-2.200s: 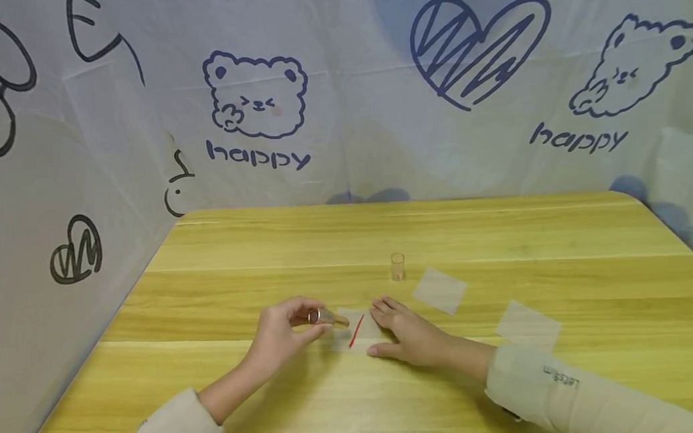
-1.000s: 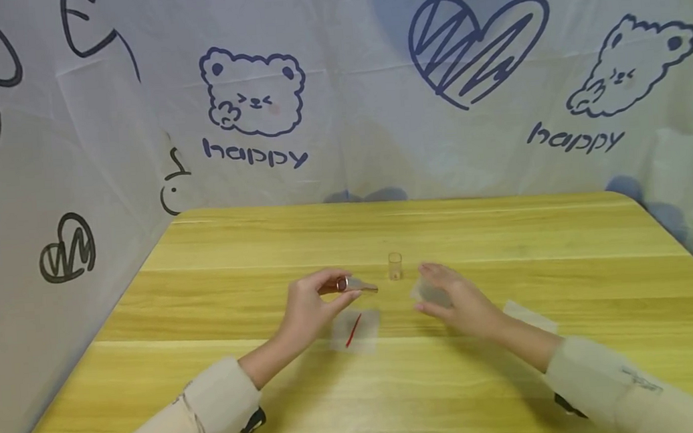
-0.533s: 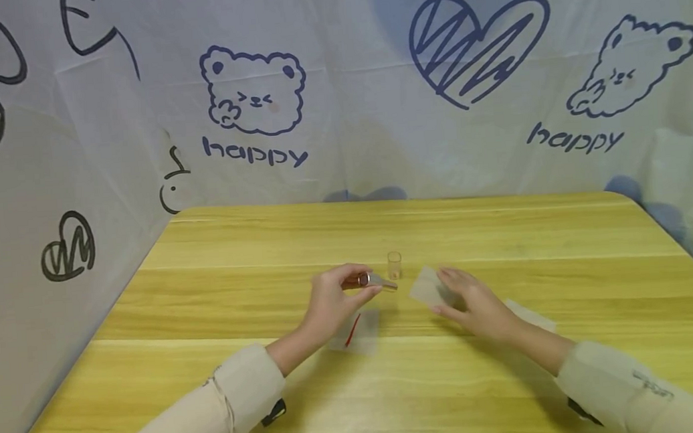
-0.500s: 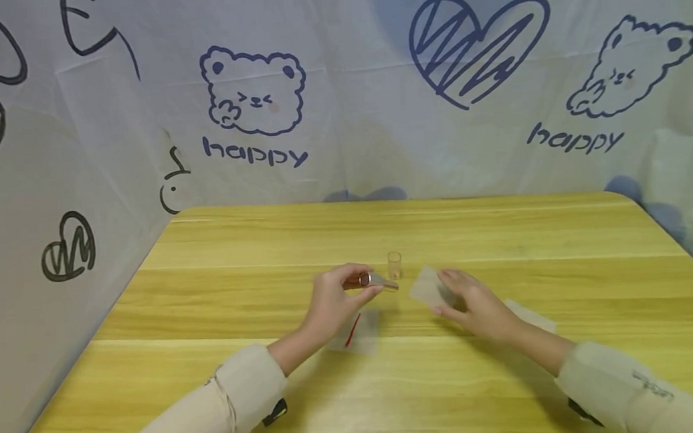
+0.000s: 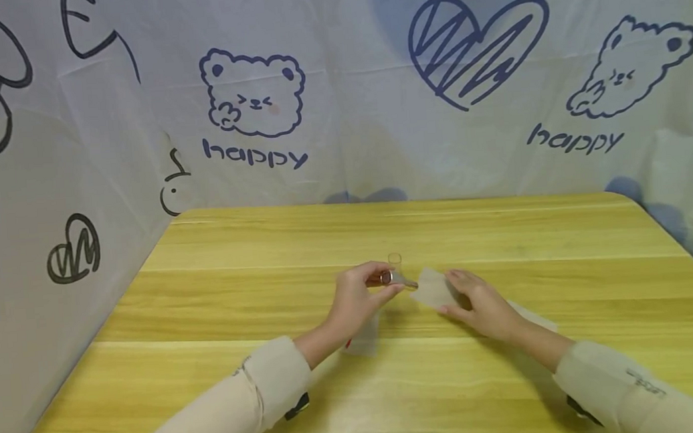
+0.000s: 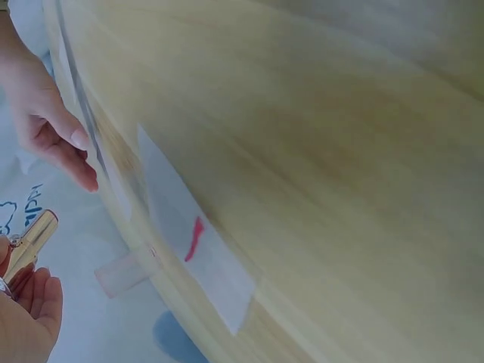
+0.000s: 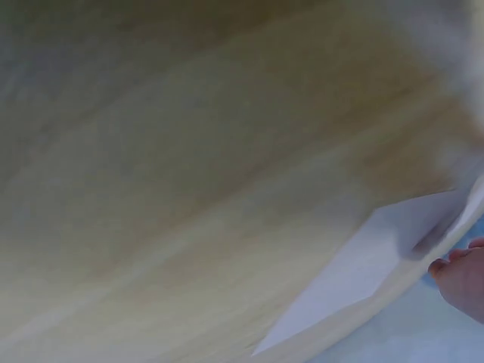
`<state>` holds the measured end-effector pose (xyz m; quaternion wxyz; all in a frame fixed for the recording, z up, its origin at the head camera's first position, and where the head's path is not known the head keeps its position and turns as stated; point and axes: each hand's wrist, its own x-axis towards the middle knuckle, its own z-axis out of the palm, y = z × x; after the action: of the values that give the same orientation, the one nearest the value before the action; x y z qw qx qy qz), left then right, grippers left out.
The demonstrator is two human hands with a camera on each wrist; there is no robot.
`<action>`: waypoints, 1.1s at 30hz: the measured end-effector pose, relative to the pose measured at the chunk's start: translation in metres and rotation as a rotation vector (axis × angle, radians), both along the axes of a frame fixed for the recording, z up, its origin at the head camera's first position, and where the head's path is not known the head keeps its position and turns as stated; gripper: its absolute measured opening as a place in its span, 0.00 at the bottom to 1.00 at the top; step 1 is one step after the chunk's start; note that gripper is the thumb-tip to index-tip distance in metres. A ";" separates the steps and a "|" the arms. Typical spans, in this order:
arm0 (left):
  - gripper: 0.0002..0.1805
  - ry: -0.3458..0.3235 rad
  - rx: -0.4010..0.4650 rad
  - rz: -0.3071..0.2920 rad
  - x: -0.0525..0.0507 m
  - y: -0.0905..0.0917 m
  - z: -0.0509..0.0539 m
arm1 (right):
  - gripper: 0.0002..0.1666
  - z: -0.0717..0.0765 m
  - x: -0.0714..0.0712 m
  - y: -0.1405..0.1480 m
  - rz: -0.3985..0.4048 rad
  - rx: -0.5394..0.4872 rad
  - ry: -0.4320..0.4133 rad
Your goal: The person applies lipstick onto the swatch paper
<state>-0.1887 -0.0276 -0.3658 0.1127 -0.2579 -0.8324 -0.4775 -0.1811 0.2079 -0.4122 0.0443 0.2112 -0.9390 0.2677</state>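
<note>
In the head view my left hand (image 5: 355, 303) pinches a gold lipstick (image 5: 400, 280) between thumb and fingers. Its tip points right, close to the left corner of a white paper square (image 5: 431, 288); whether they touch cannot be told. My right hand (image 5: 482, 311) is at that square's right side, fingers loosely bent, thumb apart. The left wrist view also has the lipstick (image 6: 34, 240) in my fingers. Partly behind my left hand lies another paper square (image 5: 366, 341) with a red streak, seen fully as the marked paper (image 6: 170, 193) in the left wrist view.
A clear lipstick cap (image 5: 394, 259) stands upright just behind my left hand. A third paper square (image 5: 534, 317) lies partly under my right forearm. The wooden table (image 5: 252, 243) meets a printed cloth backdrop (image 5: 364, 128) at the back and left.
The left hand has carried the lipstick rightward from the red-streaked paper to the middle one. The right hand has left the streaked paper and moved right to the middle paper.
</note>
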 end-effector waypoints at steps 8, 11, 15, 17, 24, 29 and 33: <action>0.13 0.029 -0.023 -0.038 -0.004 0.014 0.000 | 0.39 0.001 0.000 0.004 0.006 0.027 -0.025; 0.13 0.033 -0.029 -0.052 -0.005 0.019 -0.002 | 0.40 0.002 0.000 0.007 0.011 0.040 -0.046; 0.14 0.030 -0.040 -0.066 -0.006 0.023 -0.004 | 0.40 0.001 -0.001 0.010 0.012 0.052 -0.059; 0.14 0.025 -0.049 -0.072 -0.006 0.025 -0.004 | 0.39 0.000 -0.002 0.012 0.013 0.056 -0.060; 0.13 0.016 -0.048 -0.064 -0.005 0.032 -0.003 | 0.38 0.000 -0.002 0.014 0.030 0.051 -0.054; 0.13 0.022 -0.059 -0.045 -0.008 0.036 -0.004 | 0.38 -0.002 -0.003 0.015 0.035 0.057 -0.052; 0.14 0.024 -0.061 -0.042 -0.012 0.040 -0.005 | 0.38 -0.002 -0.003 0.015 0.040 0.061 -0.049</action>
<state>-0.2008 0.0129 -0.3711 0.1046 -0.2842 -0.8396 -0.4509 -0.1840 0.2228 -0.4143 0.0097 0.2245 -0.9432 0.2446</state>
